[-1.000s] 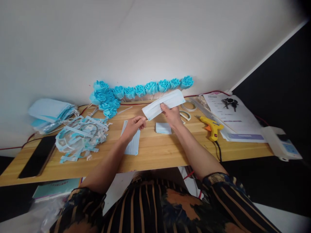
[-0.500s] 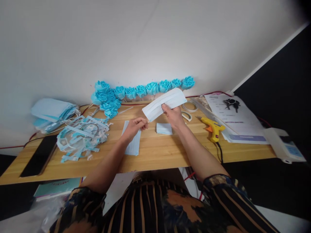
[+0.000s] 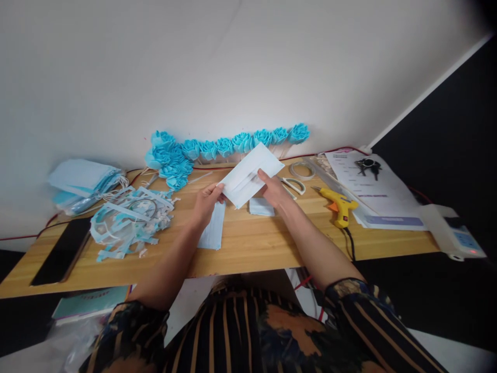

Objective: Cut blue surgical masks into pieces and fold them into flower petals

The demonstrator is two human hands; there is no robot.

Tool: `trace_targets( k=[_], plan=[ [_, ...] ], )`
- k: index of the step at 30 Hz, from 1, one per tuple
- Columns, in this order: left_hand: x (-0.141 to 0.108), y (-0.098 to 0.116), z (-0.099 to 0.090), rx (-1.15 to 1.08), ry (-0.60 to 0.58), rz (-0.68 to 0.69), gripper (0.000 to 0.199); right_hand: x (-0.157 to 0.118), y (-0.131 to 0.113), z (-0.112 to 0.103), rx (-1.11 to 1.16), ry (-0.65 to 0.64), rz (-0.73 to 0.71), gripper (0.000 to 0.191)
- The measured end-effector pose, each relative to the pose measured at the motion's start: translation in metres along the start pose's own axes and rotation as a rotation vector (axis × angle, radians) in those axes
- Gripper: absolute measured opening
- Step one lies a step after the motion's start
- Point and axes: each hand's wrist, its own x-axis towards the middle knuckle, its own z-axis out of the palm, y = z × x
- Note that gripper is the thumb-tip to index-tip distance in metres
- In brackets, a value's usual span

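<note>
A pale blue mask sheet [image 3: 248, 173] is held spread and tilted above the wooden table, its pleats partly opened. My left hand [image 3: 208, 203] pinches its left corner between thumb and fingers. On the right side, my right hand [image 3: 273, 189] grips the same sheet, thumb on top and fingers hidden beneath. Under my left hand lies a flat blue mask piece [image 3: 213, 228]. A small folded blue piece [image 3: 261, 206] rests below the held sheet, beside my right wrist. White-handled scissors [image 3: 295, 187] lie just right of my right hand.
Blue fabric flowers [image 3: 225, 147] line the wall. Left are stacked masks [image 3: 83, 178], cut strips [image 3: 132, 220] and a phone [image 3: 64, 251]. On the right lie a tape roll [image 3: 302, 171], yellow glue gun [image 3: 341, 207], papers [image 3: 382, 199], keys [image 3: 368, 166] and a power strip [image 3: 452, 233].
The held sheet has opened wider and turned. My left hand has moved up slightly and now pinches its left corner. My right hand has shifted a little down, and more of the scissors shows.
</note>
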Motion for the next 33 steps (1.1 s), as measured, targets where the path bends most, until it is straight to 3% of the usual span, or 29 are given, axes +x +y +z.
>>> trace_targets(
  k=[4,9,18,33],
  plan=[
    [-0.0036,0.0047,0.0039,0.119,-0.067,0.031,0.041,0.0040,0.0025,0.0023,0.058,0.143,-0.006,0.060],
    [-0.0029,0.0063,0.0066,-0.010,-0.082,-0.069,0.049,0.0078,0.0025,0.0037,0.089,0.230,-0.123,0.052],
    [-0.0034,0.0082,0.0037,0.036,-0.031,-0.011,0.029,0.0091,-0.0019,0.0013,0.085,0.246,-0.165,0.048],
    [-0.0019,0.0060,0.0037,0.046,0.024,-0.008,0.020,0.0067,0.0007,0.0015,0.000,0.212,-0.177,0.048]
  ],
)
